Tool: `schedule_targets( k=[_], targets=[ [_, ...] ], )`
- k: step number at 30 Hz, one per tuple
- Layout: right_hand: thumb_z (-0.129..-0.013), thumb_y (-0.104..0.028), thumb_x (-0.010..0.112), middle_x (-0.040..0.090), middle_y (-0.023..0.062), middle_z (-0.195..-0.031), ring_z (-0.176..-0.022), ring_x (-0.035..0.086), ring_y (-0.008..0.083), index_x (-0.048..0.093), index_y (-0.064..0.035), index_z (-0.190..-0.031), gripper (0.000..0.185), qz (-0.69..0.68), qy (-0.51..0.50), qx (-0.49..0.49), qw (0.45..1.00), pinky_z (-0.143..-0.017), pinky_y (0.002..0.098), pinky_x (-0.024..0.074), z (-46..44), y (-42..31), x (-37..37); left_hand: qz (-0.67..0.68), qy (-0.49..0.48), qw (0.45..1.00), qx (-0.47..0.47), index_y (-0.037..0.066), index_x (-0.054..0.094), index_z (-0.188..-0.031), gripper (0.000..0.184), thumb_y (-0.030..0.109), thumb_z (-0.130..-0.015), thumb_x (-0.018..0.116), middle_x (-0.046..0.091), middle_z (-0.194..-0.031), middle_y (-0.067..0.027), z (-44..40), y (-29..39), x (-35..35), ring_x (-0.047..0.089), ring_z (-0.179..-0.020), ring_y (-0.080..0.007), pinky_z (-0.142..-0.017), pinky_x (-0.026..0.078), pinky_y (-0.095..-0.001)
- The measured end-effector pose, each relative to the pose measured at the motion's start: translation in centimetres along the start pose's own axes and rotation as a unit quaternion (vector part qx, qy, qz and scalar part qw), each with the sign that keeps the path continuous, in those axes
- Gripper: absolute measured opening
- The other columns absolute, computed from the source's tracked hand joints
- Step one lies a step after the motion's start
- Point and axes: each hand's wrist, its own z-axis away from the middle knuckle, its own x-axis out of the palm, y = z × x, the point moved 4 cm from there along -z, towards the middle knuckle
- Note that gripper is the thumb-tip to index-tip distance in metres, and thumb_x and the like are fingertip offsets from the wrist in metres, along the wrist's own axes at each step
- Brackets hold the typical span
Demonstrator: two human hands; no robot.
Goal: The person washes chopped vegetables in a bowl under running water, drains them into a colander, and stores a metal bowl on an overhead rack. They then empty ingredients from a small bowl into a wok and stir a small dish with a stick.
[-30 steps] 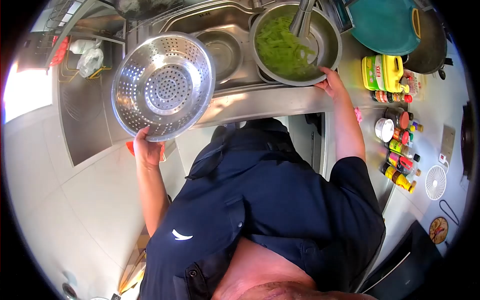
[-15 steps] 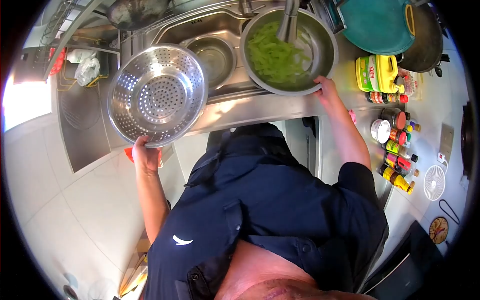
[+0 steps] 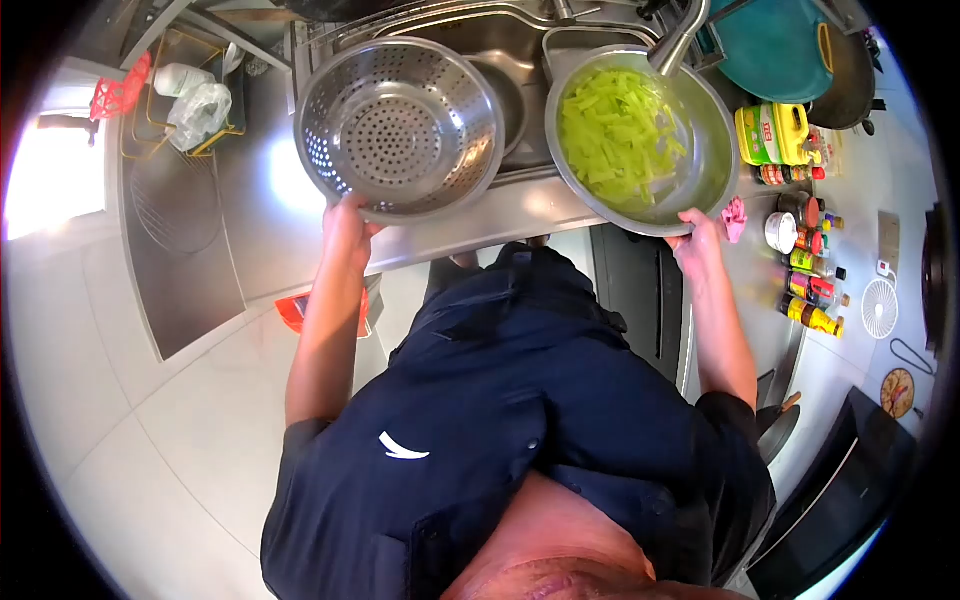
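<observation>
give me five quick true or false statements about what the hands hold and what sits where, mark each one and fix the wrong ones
1. The left hand grips the rim of the perforated colander. True.
2. In the picture, the yellow jug stands to the right of the metal bowl. True.
3. The right hand grips the yellow jug. False: it grips the rim of the metal bowl.
4. Cut green pieces lie in the metal bowl. True.
5. The perforated colander is heaped with green pieces. False: none show in it; its perforated base is in plain view.
</observation>
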Motion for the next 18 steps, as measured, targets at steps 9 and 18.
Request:
schedule_targets(
  k=[9, 18],
  targets=[
    [-0.086, -0.008, 0.053, 0.061, 0.0181, -0.104, -0.089, 0.066, 0.0293, 0.052, 0.0082, -0.109, 0.028, -0.001, 0.012, 0.011, 1.0, -0.079, 0.0416, 0.0596, 6.1, 3.3, 3.1, -0.031, -0.099, 0.994, 0.035, 0.001, 0.039, -0.136, 0.045, 0.008, -0.092, 0.047, 0.06, -0.116, -0.0225, -4.9, -0.5, 3.3, 0.068, -0.094, -0.0338, -0.076, 0.063, -0.0467],
    [-0.085, -0.005, 0.053, 0.063, 0.0172, -0.099, -0.085, 0.067, 0.0286, 0.054, 0.0083, -0.106, 0.025, 0.006, -0.042, 0.019, 0.999, -0.078, 0.0445, 0.0605, 6.3, 4.1, 8.9, -0.058, -0.11, 0.992, 0.033, 0.001, 0.043, -0.131, 0.047, 0.0, -0.084, 0.048, 0.062, -0.112, -0.018, -8.5, -2.9, 4.3, 0.069, -0.088, -0.0295, -0.067, 0.063, -0.043]
  ],
)
